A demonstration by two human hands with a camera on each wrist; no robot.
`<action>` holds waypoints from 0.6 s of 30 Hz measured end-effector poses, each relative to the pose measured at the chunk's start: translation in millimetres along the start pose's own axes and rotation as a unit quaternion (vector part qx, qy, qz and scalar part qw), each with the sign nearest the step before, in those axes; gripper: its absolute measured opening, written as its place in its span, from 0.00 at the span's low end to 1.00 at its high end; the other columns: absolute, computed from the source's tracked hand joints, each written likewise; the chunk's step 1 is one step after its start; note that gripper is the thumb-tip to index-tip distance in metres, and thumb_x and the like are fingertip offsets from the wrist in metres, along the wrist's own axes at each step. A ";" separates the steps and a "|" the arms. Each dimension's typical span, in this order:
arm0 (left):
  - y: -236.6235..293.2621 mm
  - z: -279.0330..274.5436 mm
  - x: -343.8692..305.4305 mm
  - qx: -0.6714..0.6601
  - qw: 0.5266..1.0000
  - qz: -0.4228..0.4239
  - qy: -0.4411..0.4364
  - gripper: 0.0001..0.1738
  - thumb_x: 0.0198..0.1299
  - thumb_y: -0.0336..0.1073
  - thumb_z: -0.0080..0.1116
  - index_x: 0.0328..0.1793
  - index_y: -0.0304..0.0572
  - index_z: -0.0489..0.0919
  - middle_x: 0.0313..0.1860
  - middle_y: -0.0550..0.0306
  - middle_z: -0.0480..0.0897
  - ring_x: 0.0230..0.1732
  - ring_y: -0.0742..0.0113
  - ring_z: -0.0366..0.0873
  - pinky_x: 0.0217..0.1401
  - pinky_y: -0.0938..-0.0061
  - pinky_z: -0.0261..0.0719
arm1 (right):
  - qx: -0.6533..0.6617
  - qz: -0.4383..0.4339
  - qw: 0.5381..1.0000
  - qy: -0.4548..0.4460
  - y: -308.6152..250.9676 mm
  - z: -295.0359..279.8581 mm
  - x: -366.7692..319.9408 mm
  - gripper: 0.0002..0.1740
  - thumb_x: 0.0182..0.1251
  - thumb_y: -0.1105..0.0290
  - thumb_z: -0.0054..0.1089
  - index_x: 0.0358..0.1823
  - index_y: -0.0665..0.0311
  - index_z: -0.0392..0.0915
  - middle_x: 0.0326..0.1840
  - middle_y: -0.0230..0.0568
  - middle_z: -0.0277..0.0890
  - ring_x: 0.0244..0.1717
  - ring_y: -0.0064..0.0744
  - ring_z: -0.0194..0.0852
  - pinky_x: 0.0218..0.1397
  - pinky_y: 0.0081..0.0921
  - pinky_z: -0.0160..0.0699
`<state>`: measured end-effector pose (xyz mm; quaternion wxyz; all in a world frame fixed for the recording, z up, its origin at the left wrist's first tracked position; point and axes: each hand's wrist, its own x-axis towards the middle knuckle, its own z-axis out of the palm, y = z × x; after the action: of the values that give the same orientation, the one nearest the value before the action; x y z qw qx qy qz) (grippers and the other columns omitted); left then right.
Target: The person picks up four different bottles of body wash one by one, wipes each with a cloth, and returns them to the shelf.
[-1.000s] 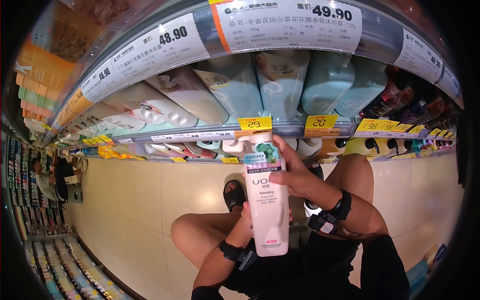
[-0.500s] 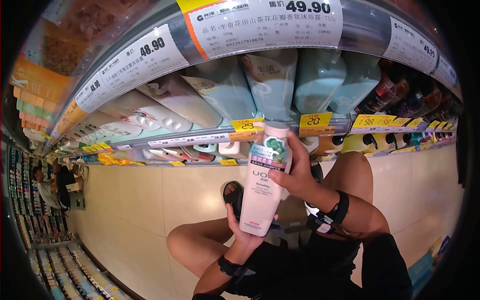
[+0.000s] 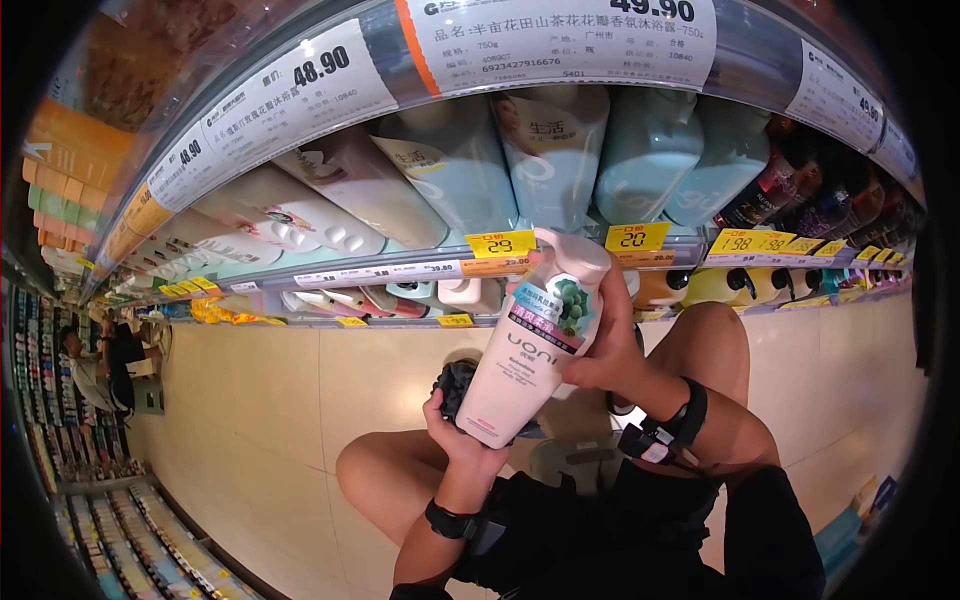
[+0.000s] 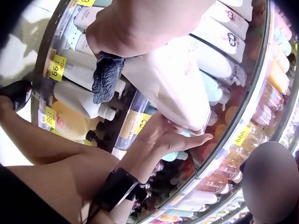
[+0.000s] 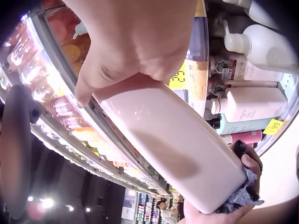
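Note:
A pale pink pump bottle [image 3: 515, 375] with a green plant label is tilted, its top up and right in the head view. My right hand [image 3: 610, 345] grips its upper part, thumb on the front. Around the lower end is my left hand [image 3: 465, 440], with a dark crumpled cloth [image 3: 455, 388] between its fingers and the bottle. The left wrist view shows the cloth [image 4: 107, 78] under my left hand [image 4: 140, 23]. In the right wrist view, fingers of the left hand [image 5: 250, 163] curl over the cloth [image 5: 240, 191] beside the bottle's base [image 5: 210, 200].
Shelves of bottles [image 3: 550, 160] with price tags [image 3: 635, 237] stretch across the front. Lower down are more bottles [image 3: 470, 295]. My bent legs [image 3: 390, 470] are below, over the tiled floor [image 3: 240, 420]. A person [image 3: 105, 370] is in the aisle at left.
The bottle has moved up a little and leans further to the right. My left hand has closed in at its lower end, and the dark cloth now shows beside it.

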<state>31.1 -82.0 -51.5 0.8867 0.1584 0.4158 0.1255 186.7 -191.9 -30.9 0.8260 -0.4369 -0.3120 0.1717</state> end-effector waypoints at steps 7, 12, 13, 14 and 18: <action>-13.1 -1.1 -2.6 0.016 0.999 -0.021 -0.021 0.36 0.56 0.63 0.35 0.62 0.47 0.70 0.57 0.53 0.75 0.55 0.51 0.74 0.53 0.52 0.73 | 0.006 0.071 0.997 0.003 -0.9 -5.0 5.1 0.54 0.45 0.61 0.73 0.69 0.63 0.46 0.64 0.48 0.62 0.63 0.44 0.66 0.65 0.40 0.68; -24.0 3.3 -9.4 0.048 0.995 -0.058 -0.063 0.39 0.58 0.63 0.33 0.62 0.38 0.68 0.53 0.45 0.77 0.48 0.49 0.78 0.47 0.54 0.78 | -0.042 0.068 0.997 -0.001 1.5 -8.9 9.3 0.50 0.47 0.63 0.72 0.68 0.67 0.50 0.61 0.46 0.64 0.61 0.37 0.65 0.64 0.34 0.66; -24.5 1.4 -8.0 0.042 0.994 -0.061 -0.076 0.38 0.58 0.62 0.33 0.62 0.38 0.68 0.53 0.45 0.77 0.48 0.50 0.78 0.47 0.54 0.78 | -0.029 0.071 0.997 0.003 3.2 -9.0 9.2 0.49 0.46 0.66 0.73 0.68 0.68 0.51 0.59 0.43 0.64 0.61 0.32 0.64 0.64 0.31 0.64; -24.5 0.4 -7.5 0.041 0.994 -0.061 -0.076 0.38 0.58 0.62 0.33 0.62 0.38 0.68 0.53 0.45 0.77 0.48 0.50 0.78 0.47 0.54 0.78 | -0.029 0.072 0.997 0.003 3.8 -8.4 9.3 0.49 0.46 0.66 0.73 0.68 0.68 0.51 0.59 0.43 0.64 0.61 0.32 0.64 0.64 0.31 0.64; -22.8 -0.8 -8.3 0.052 0.994 -0.060 -0.076 0.37 0.59 0.61 0.34 0.61 0.39 0.68 0.52 0.46 0.77 0.48 0.50 0.78 0.46 0.54 0.78 | 0.021 0.104 0.994 0.036 7.8 -7.5 10.5 0.49 0.47 0.66 0.72 0.68 0.69 0.51 0.59 0.43 0.65 0.61 0.32 0.65 0.63 0.31 0.65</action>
<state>27.3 -105.7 -55.0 0.9123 0.1884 0.3617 0.0382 199.4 -186.3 -36.7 0.8237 -0.4549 -0.2313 0.2471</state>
